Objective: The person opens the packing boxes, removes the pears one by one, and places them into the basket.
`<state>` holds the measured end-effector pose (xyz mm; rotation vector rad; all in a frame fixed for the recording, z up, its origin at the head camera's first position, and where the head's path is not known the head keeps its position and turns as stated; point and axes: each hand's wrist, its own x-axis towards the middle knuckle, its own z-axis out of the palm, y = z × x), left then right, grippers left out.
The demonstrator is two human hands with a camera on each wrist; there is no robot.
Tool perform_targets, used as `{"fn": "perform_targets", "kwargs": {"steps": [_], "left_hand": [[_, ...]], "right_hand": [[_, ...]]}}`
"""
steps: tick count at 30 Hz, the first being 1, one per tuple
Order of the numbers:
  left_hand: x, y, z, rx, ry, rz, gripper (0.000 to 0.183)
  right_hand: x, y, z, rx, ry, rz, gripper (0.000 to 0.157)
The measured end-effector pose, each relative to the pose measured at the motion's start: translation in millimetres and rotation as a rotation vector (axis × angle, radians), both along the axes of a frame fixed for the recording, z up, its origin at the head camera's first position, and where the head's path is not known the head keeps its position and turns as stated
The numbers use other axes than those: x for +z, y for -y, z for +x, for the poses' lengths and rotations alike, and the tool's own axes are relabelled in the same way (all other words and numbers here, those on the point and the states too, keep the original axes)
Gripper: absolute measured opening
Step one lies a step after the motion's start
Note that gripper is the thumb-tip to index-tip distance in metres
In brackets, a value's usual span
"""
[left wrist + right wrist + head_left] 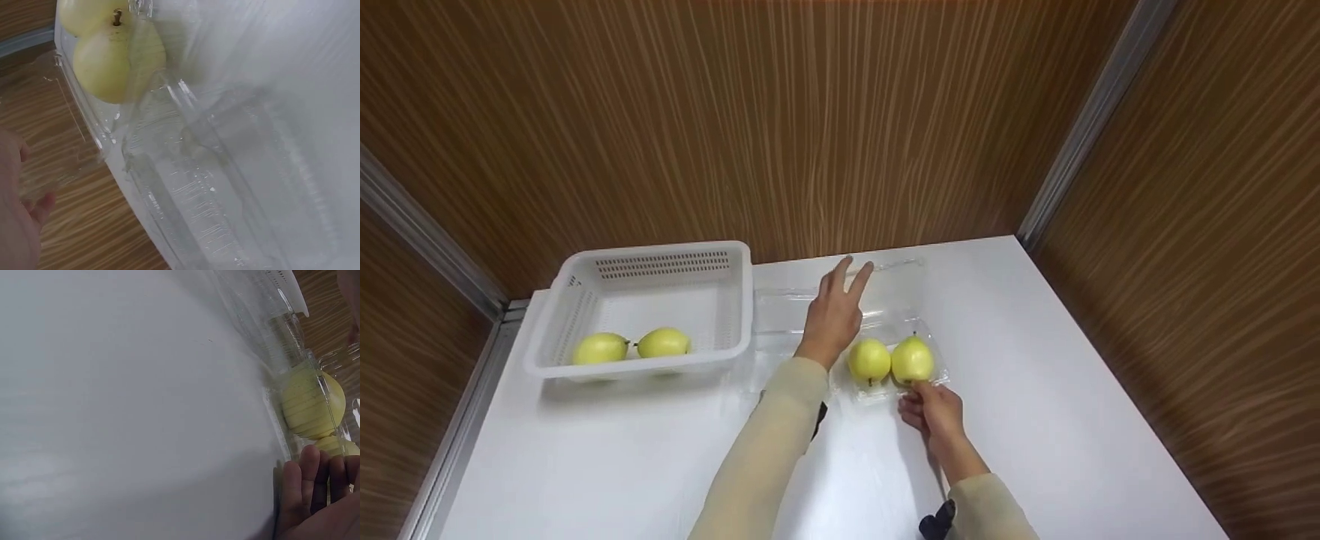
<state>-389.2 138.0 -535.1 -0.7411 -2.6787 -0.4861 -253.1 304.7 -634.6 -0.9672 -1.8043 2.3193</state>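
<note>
Two yellow-green pears, the left one (869, 361) and the right one (913, 359), sit side by side in a clear plastic clamshell box (942, 369). Its lid (896, 289) stands raised at the back. Over the left part of that lid is my left hand (832, 319), its fingers spread and fairly straight; the left wrist view shows it beside the clear lid (70, 121). My right hand (936, 412) pinches the box's front edge below the right pear. In the right wrist view its fingers (308, 475) lie along the box rim, close to a pear (312, 404).
A white plastic basket (741, 300) stands at the left, with two more pears (664, 343) lying along its front side. Between basket and pears lies another clear plastic box (780, 311), open. Wood-grain panels (780, 127) rise behind and beside the white table (630, 465).
</note>
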Motion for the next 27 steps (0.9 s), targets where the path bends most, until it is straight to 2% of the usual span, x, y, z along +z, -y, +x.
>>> {"fn": "perform_targets", "kwargs": {"steps": [4, 11, 16, 22, 27], "left_hand": [[-5.5, 0.9, 0.0, 0.005, 0.050, 0.012, 0.077], [-15.6, -0.5, 1.0, -0.004, 0.029, -0.061, 0.075], [-22.5, 2.5, 7.6, -0.010, 0.074, -0.073, 0.066], [-28.4, 0.0, 24.9, -0.140, 0.157, -0.051, 0.048], [-34.4, -1.8, 37.5, -0.241, 0.208, -0.117, 0.051]], "right_hand": [[0.9, 1.1, 3.7, -0.006, -0.006, 0.001, 0.023], [1.7, -0.3, 8.4, 0.002, -0.003, 0.016, 0.027], [0.4, 2.5, 8.6, -0.001, -0.040, 0.009, 0.025], [-2.6, 1.5, 7.0, -0.001, -0.046, 0.005, 0.027], [-3.9, 0.7, 6.5, 0.023, -0.034, 0.032, 0.028]]}}
